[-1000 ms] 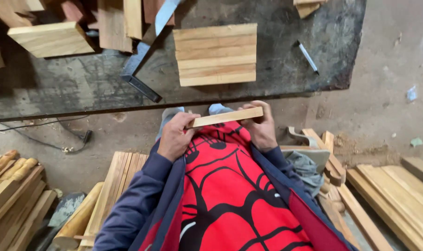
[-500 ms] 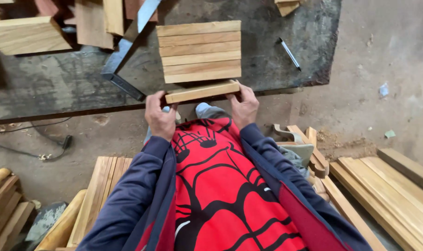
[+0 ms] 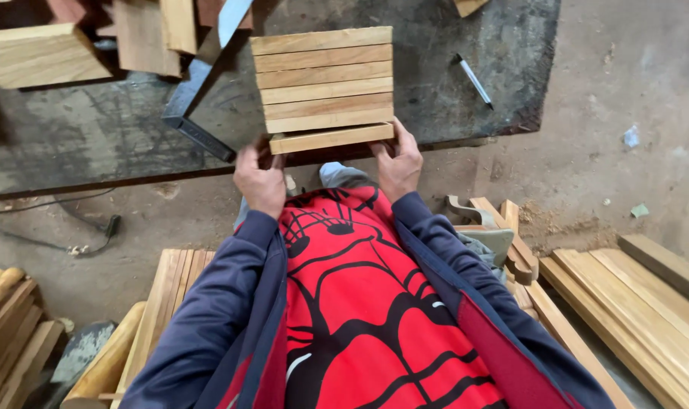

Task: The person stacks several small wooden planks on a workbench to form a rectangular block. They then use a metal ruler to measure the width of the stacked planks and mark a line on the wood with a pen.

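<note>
Both of my hands hold one short wooden slat (image 3: 331, 139) by its ends. My left hand (image 3: 259, 177) grips the left end and my right hand (image 3: 399, 160) grips the right end. The slat lies level against the near side of a row of several matching slats (image 3: 323, 79) laid side by side on a dark worktable (image 3: 94, 144). I wear a dark blue jacket over a red shirt with black web lines.
A metal framing square (image 3: 202, 91) lies left of the slat row. A marker pen (image 3: 474, 79) rests on the table to the right. Wood blocks (image 3: 37, 53) sit at the back left. Planks (image 3: 640, 310) and more timber (image 3: 11, 333) lie on the floor at both sides.
My hands have carried the slat forward, from in front of my chest up onto the table edge, and set it against the near side of the slat row.
</note>
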